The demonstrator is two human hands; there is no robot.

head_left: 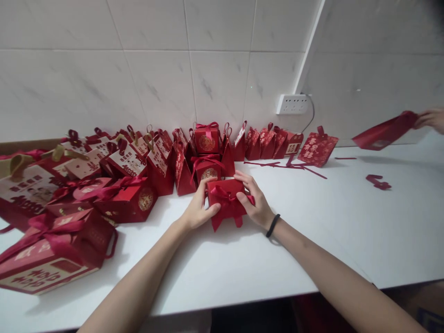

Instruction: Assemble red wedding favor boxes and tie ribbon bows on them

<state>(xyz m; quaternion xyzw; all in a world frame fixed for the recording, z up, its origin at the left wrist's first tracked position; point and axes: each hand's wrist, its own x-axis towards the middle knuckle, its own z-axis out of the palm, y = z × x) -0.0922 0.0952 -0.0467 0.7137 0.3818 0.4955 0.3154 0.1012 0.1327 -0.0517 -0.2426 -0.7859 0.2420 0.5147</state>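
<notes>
A small red gift box (pixel 227 188) with a red ribbon bow on it sits on the white table between my two hands. My left hand (pixel 201 206) grips its left side, thumb near the front edge. On its right side, my right hand (pixel 255 201) holds it with the thumb by the bow. Two more bow-tied red boxes stand stacked right behind, the upper gift box (pixel 207 140) on the lower gift box (pixel 208 170). To their right leans a red triangular box (pixel 227 157).
Many red gift boxes crowd the left, with a large ribboned box (pixel 58 249) nearest. Loose red ribbons (pixel 277 165) lie right of centre. Another person's hand (pixel 432 120) holds a red box (pixel 385 132) at far right. A power strip (pixel 292 104) hangs on the tiled wall.
</notes>
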